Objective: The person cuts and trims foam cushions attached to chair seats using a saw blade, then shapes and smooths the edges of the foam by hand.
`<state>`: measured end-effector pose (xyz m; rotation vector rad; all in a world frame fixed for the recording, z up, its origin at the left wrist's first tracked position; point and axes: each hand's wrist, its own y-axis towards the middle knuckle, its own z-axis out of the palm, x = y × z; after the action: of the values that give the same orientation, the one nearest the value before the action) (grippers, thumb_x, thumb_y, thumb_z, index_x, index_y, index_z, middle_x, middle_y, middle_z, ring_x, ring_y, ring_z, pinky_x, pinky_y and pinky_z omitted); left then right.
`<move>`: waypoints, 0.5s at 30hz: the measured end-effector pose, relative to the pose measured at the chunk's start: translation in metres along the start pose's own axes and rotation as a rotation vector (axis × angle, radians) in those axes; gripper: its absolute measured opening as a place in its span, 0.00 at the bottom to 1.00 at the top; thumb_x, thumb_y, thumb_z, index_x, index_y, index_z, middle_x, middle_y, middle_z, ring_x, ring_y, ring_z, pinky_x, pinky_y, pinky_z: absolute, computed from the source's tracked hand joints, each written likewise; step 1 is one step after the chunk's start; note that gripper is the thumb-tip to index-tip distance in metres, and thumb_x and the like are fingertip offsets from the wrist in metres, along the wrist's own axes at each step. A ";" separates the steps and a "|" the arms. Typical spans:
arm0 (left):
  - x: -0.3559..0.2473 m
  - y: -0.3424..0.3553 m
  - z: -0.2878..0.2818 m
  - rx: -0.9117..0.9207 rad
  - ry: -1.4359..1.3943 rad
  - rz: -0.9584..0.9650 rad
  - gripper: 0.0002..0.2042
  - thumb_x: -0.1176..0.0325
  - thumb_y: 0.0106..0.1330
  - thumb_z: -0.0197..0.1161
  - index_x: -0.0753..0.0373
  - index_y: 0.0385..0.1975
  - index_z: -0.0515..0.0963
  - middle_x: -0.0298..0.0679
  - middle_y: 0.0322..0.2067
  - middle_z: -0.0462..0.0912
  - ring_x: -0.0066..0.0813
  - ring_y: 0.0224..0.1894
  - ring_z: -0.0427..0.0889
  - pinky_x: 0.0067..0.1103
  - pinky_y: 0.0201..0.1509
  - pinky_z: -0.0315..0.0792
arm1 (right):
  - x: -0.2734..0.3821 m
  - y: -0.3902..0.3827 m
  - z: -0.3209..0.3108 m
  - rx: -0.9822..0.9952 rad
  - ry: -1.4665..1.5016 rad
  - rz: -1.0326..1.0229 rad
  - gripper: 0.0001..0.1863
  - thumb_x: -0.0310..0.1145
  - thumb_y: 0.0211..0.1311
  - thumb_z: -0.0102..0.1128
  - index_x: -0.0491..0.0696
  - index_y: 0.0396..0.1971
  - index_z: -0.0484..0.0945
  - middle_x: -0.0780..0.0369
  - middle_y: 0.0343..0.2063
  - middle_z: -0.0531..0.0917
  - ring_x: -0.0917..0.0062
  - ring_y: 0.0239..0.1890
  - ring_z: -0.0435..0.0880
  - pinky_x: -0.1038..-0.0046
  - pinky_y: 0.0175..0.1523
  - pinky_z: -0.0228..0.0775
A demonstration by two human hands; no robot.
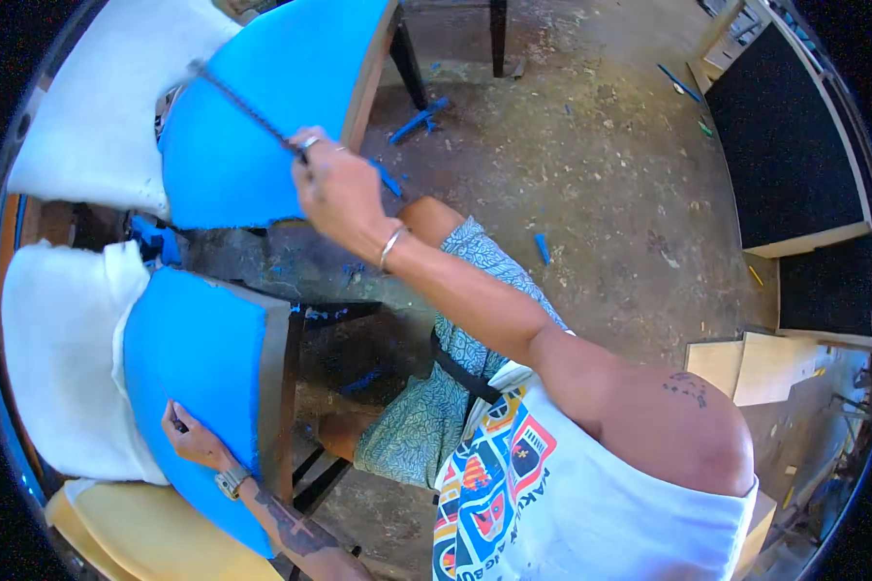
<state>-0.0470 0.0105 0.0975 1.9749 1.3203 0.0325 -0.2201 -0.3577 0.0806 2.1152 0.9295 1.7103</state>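
My right hand (337,184) is closed on a long, thin dark blade-like tool (247,111), raised over the upper blue foam-covered seat (281,68); the tool is blurred toward its tip. My left hand (194,436) rests on the lower blue foam-covered seat (203,339), fingers curled at something small and dark that I cannot make out. White padded pieces (68,349) lie along the left of both blue seats, which have wooden edges and dark legs. A yellow foam piece (116,523) is under the lower white one.
Blue foam offcuts (417,121) are scattered on the stained concrete floor (620,174). Black panels with pale edges (785,145) stand at the right, with light wooden boards (765,368) below them. Dark furniture legs (497,39) stand at the top.
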 end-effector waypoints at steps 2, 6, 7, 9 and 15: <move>0.003 -0.001 0.002 0.008 -0.033 0.013 0.13 0.63 0.69 0.54 0.64 0.46 0.78 0.42 0.42 0.83 0.35 0.42 0.81 0.25 0.48 0.73 | -0.005 -0.004 -0.004 -0.146 -0.027 0.038 0.12 0.28 0.57 0.54 0.49 0.42 0.77 0.59 0.40 0.80 0.62 0.26 0.80 0.63 0.30 0.72; 0.009 -0.010 0.008 -0.076 -0.013 0.152 0.09 0.69 0.65 0.58 0.65 0.40 0.80 0.41 0.36 0.83 0.36 0.37 0.80 0.27 0.43 0.73 | -0.011 -0.022 -0.008 0.061 -0.060 0.187 0.14 0.31 0.59 0.53 0.55 0.45 0.78 0.60 0.31 0.82 0.66 0.21 0.77 0.64 0.30 0.69; 0.009 -0.013 0.008 -0.083 -0.010 0.129 0.08 0.69 0.65 0.58 0.65 0.39 0.80 0.41 0.36 0.83 0.36 0.36 0.80 0.27 0.42 0.73 | -0.010 -0.025 -0.009 0.183 -0.021 0.221 0.14 0.32 0.59 0.54 0.55 0.45 0.78 0.60 0.31 0.82 0.68 0.20 0.77 0.66 0.30 0.69; 0.007 -0.014 0.008 -0.107 -0.037 0.171 0.08 0.68 0.65 0.58 0.63 0.38 0.80 0.39 0.34 0.82 0.33 0.34 0.79 0.26 0.40 0.73 | -0.006 -0.030 -0.013 0.243 0.072 0.122 0.13 0.33 0.57 0.59 0.57 0.44 0.79 0.60 0.43 0.79 0.69 0.25 0.80 0.66 0.31 0.72; -0.006 -0.008 0.006 -0.086 -0.073 0.047 0.09 0.65 0.65 0.58 0.61 0.38 0.81 0.35 0.30 0.80 0.27 0.28 0.73 0.22 0.34 0.69 | -0.009 -0.020 -0.032 0.230 -0.184 -0.233 0.19 0.37 0.51 0.68 0.54 0.45 0.80 0.64 0.54 0.76 0.75 0.30 0.80 0.71 0.35 0.72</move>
<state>-0.0537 0.0038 0.0906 1.9166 1.2058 0.0381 -0.2574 -0.3541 0.0714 2.1565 1.3095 1.3271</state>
